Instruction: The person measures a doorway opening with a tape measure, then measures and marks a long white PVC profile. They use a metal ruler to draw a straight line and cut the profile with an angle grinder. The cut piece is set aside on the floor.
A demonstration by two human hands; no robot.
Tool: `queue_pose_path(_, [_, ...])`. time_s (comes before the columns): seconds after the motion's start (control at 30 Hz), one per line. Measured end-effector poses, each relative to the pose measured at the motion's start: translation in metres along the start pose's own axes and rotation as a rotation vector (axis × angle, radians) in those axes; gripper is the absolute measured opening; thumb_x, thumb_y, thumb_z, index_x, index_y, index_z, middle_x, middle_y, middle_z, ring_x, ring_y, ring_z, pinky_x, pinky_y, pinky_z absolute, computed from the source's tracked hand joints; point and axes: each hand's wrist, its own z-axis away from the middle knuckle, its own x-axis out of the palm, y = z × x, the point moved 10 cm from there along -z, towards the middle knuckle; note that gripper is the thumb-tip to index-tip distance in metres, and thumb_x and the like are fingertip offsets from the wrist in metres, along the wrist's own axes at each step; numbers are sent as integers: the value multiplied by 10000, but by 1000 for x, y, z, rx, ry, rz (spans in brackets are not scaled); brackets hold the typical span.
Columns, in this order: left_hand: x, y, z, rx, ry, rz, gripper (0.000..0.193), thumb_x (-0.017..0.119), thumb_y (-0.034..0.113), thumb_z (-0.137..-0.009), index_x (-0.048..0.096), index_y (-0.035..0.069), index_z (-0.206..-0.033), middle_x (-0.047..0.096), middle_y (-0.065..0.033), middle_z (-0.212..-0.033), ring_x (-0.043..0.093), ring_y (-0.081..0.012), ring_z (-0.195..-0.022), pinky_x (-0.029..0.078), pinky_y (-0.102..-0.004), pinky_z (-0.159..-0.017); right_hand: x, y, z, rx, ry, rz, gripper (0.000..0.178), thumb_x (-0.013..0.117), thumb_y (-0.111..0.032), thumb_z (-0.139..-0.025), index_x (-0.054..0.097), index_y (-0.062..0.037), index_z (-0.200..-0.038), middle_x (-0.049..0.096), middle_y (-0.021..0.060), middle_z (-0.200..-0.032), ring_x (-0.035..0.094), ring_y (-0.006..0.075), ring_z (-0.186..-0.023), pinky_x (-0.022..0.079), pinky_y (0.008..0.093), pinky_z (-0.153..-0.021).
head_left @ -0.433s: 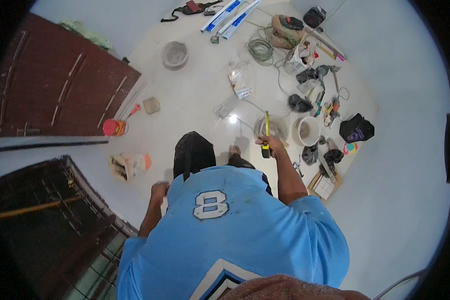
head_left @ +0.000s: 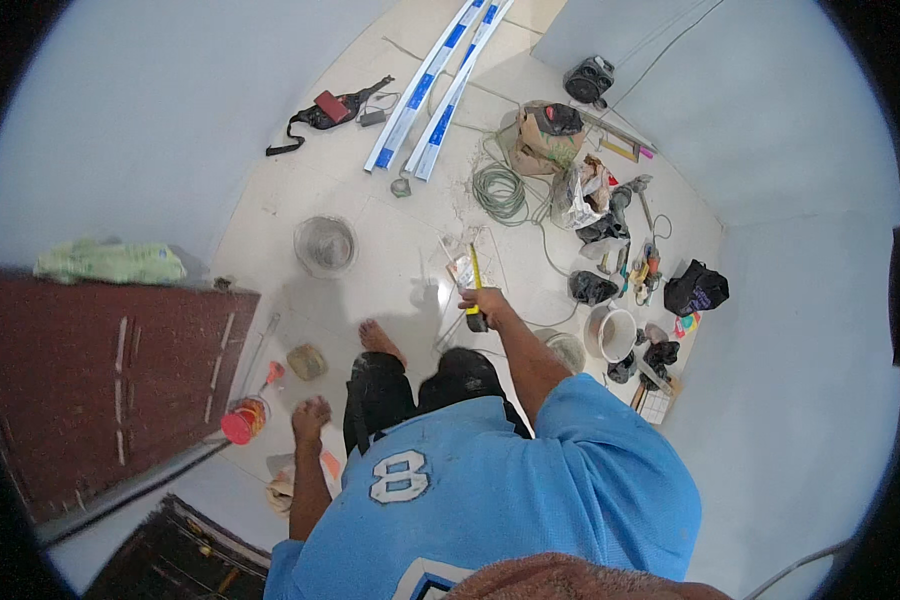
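Note:
My right hand (head_left: 487,303) is closed around a black and yellow tape measure (head_left: 477,321). A length of yellow blade sticks out of it, pointing away from me over the floor. Beyond the hand lies a small printed packet (head_left: 461,270), partly hidden by the tape. My left hand (head_left: 311,416) hangs low at my left side with its fingers curled in and nothing visible in them. Nearest to it are a round, dusty tan block or container (head_left: 307,362) and a red-lidded jar (head_left: 244,420).
A grey bucket (head_left: 325,246) stands ahead. Long white and blue profiles (head_left: 422,95) lie at the far side. Coiled hose (head_left: 501,195), a large sack (head_left: 548,138), a white bucket (head_left: 610,333) and scattered tools (head_left: 647,275) line the right. A dark red door (head_left: 110,370) stands left.
I have stepped forward, and the view has turned. The hand with the tape measure has moved past the buckets toward the packet. My left hand has swung forward; a bare foot shows on the left.

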Motion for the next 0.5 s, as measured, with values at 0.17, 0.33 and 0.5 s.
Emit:
queue_pose_path(0.17, [63, 235, -23, 218, -25, -123, 329, 599, 296, -1098, 657, -3, -1225, 742, -98, -1048, 723, -211, -939, 593, -362, -847, 95, -84, -92, 47, 97, 53, 426, 877, -212, -900, 698, 88, -1146, 759, 146, -1009, 761, 254, -860, 558, 389, -663])
queue_pose_path(0.33, [62, 228, -65, 1, -28, -337, 314, 590, 291, -1098, 681, 19, -1223, 724, -111, -1143, 720, -216, -993, 587, -369, -885, 133, -116, -290, 31, 197, 253, 441, 906, -304, -845, 755, 77, -1008, 772, 150, -870, 736, 235, -763, 568, 406, -674])
queue_pose_path(0.5, [-11, 117, -40, -422, 32, -347, 342, 620, 325, -1061, 715, 10, -1152, 688, -99, -932, 686, -225, -861, 567, -377, -767, 151, -219, -429, -95, 471, 678, 551, 895, -456, -797, 770, 65, -923, 786, 221, -956, 775, 318, -894, 603, 470, -787])
